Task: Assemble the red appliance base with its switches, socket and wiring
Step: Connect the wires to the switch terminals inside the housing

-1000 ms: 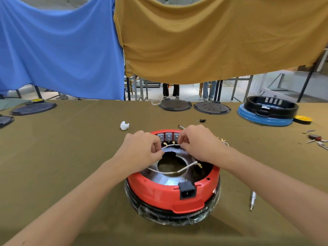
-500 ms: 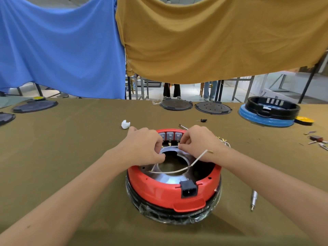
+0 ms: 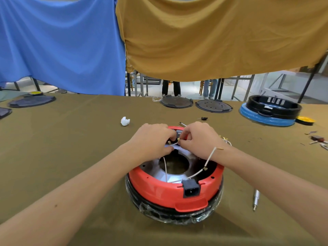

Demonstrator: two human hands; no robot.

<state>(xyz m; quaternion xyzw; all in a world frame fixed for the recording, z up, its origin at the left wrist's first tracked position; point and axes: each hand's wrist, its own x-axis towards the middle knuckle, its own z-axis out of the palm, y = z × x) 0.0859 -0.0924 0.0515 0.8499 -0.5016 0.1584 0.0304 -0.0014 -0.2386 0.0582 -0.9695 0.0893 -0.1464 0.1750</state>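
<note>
The round red appliance base (image 3: 159, 190) sits on a black ring wrapped in clear film, in the middle of the table. A black power socket (image 3: 191, 188) is set in its near rim. Grey switches (image 3: 178, 133) line the far rim, mostly hidden by my hands. My left hand (image 3: 152, 141) and my right hand (image 3: 200, 139) meet over the far rim, both pinching a white wire (image 3: 173, 144) with brass terminals. Another strand of the white wire (image 3: 207, 161) loops over my right wrist and runs down toward the socket.
A metal screwdriver bit (image 3: 255, 199) lies right of the base. A white plastic piece (image 3: 125, 121) lies behind left. Black lids (image 3: 175, 102), a blue and black base (image 3: 269, 110), a yellow cap (image 3: 305, 120) and small parts (image 3: 317, 139) lie farther back and right.
Both hands have drawn closer together over the far rim. The loose wire end has lifted from inside the base and now hangs over my right wrist.
</note>
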